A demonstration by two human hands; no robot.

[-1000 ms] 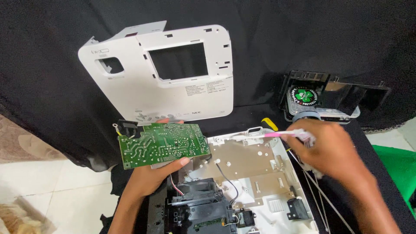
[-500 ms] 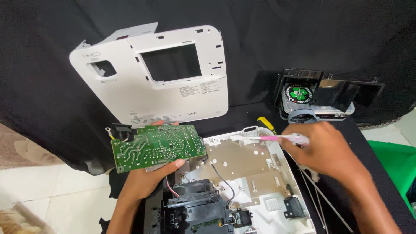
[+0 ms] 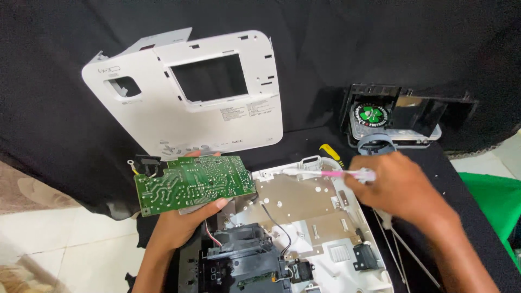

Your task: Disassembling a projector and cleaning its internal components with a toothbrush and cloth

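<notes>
My left hand (image 3: 182,223) holds a green circuit board (image 3: 194,183) lifted above the left side of an opened white device chassis (image 3: 336,255). The board's solder side faces me. My right hand (image 3: 399,187) grips a thin pink and white tool (image 3: 325,173), a small brush by its look, whose tip rests at the chassis's upper rim near a metal plate (image 3: 296,203). A black module (image 3: 241,260) with wires sits in the lower part of the chassis.
A white plastic cover (image 3: 163,114) with a rectangular window leans on black cloth (image 3: 49,81) behind. A black fan housing (image 3: 404,116) with a green sticker stands at the right. A yellow-handled screwdriver (image 3: 330,153) lies by the chassis. Green fabric (image 3: 491,198) at far right, tiled floor (image 3: 59,252) at left.
The view has shifted slightly, so everything sits a little lower and to the right. Both hands keep their hold; the board and the pink tool stay in much the same place over the chassis.
</notes>
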